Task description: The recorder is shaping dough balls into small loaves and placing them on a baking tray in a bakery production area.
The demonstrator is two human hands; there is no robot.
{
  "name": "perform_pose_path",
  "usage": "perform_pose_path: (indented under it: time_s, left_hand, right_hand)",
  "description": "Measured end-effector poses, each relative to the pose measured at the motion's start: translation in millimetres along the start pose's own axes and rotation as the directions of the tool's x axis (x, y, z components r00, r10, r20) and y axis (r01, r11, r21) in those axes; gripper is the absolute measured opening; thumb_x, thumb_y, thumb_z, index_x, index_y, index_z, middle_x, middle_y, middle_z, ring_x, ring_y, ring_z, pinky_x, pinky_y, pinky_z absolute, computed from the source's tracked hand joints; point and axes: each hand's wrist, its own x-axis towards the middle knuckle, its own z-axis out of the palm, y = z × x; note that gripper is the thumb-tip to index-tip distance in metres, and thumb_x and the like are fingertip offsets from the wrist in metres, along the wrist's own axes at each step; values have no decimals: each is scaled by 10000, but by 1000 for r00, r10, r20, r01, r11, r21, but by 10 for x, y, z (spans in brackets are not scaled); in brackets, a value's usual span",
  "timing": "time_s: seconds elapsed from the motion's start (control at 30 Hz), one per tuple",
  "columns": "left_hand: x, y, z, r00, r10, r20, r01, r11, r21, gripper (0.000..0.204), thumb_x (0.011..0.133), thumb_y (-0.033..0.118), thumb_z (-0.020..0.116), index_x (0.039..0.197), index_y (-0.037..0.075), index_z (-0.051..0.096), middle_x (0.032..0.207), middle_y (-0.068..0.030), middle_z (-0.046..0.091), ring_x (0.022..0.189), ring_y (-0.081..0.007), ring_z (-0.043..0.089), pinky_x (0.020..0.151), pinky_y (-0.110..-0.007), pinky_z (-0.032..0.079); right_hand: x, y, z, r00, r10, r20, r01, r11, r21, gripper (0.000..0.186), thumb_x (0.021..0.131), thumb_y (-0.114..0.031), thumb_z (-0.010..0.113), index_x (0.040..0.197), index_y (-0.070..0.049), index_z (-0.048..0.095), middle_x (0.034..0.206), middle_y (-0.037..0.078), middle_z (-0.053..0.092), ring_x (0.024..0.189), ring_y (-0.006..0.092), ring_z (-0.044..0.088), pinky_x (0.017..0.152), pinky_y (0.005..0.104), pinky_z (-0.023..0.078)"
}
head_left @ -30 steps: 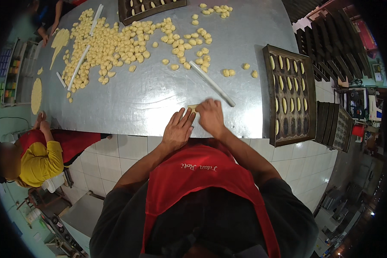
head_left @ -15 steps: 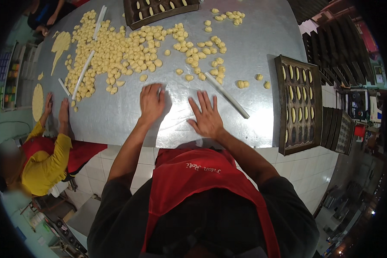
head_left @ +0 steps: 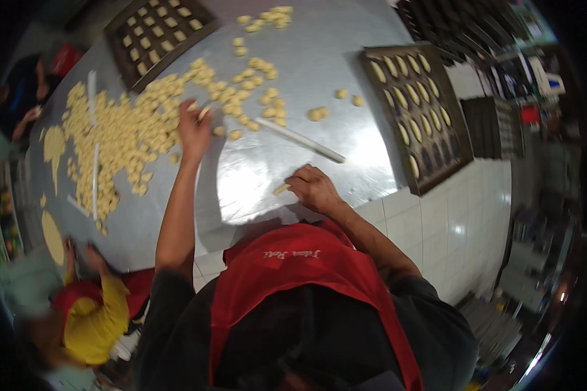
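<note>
My left hand (head_left: 194, 130) reaches to the edge of the dough pile (head_left: 117, 140), its fingers closed on a pale dough piece (head_left: 203, 112). My right hand (head_left: 310, 189) is low over the bright middle of the metal table (head_left: 241, 195), fingers curled on a short strip of dough (head_left: 281, 188). A pale rolling rod (head_left: 300, 140) lies diagonally just above it. A long dark baking pan (head_left: 379, 64) at the right holds rows of elongated dough pieces.
Another dark pan (head_left: 127, 62) sits at upper left. Stacked pans (head_left: 453, 23) stand beyond the right edge. A co-worker in yellow sleeves (head_left: 98, 319) works at lower left, another in dark clothing (head_left: 23, 98) at upper left. Flattened dough (head_left: 52, 234) lies along the left side.
My left hand has moved up into the dough balls and closed on one. My right hand has curled from spread fingers onto a strip. The whole view has turned.
</note>
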Motion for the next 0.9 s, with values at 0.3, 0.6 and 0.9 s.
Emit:
perform_pose_path:
  time_s: [0.3,0.6,0.9]
  left_hand:
    - [-1830,-183,-464,968,-231,98,242,963,-118,123,1048,43,739,1167,25,715,1056,-32,757,943,-112,691,869,-267,551]
    - [-2103,232,341,939,-332,95,344,917,-200,267,1075,74,711,1326,-15,704,1173,-65,768,971,-134,712,867,-282,573]
    - [-2274,673,981,919,255,301,-377,791,482,347,967,163,772,1303,78,793,1318,-112,753,1161,-352,681,994,-483,551]
  right_hand:
    - [-680,757,-2212,407,612,-678,-282,790,544,266,1031,-84,780,1288,-40,727,1127,50,732,953,132,689,843,276,596]
    - [-982,1269,-2259,690,348,-634,-651,681,-334,488,867,-31,769,1348,-75,702,1298,201,722,1211,410,679,1032,514,561]
    - [559,539,-185,986,130,-100,-142,982,-125,500,927,-176,806,1378,-11,666,1215,190,713,1181,406,642,1046,493,503]
